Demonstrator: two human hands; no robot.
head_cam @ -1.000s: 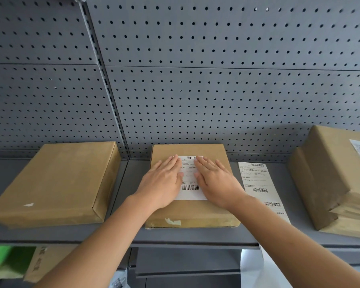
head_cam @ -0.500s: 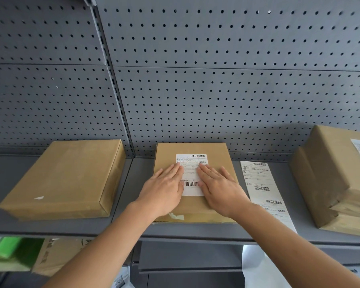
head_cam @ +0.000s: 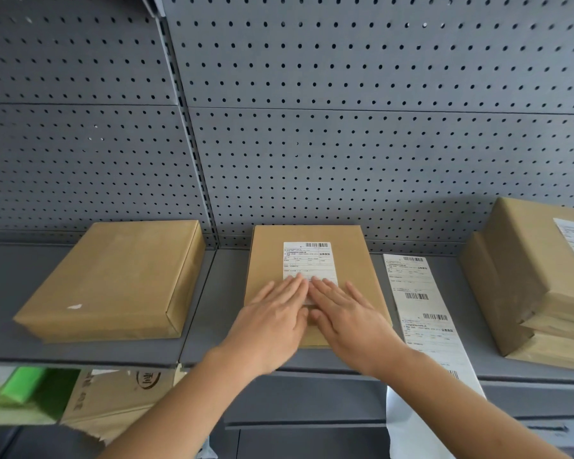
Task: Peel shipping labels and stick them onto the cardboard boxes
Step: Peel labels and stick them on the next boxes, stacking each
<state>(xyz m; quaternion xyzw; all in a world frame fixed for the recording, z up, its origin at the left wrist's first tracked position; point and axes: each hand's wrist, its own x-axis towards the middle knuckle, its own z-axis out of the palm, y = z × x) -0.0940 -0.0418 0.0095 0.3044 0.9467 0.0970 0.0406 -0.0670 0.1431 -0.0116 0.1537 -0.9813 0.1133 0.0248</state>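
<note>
A flat cardboard box lies in the middle of the grey shelf. A white shipping label with barcodes is stuck on its top. My left hand and my right hand lie flat side by side on the box, fingers straight, pressing the label's lower part and hiding it. A strip of shipping labels lies to the right of the box and hangs over the shelf's front edge.
A second plain box sits at the left of the shelf. At the right stands a stack of boxes with a label on top. A grey pegboard wall rises behind. Green items and torn cardboard lie below.
Both flat hands have slid toward me down the label, uncovering its upper part. The view has shifted slightly.
</note>
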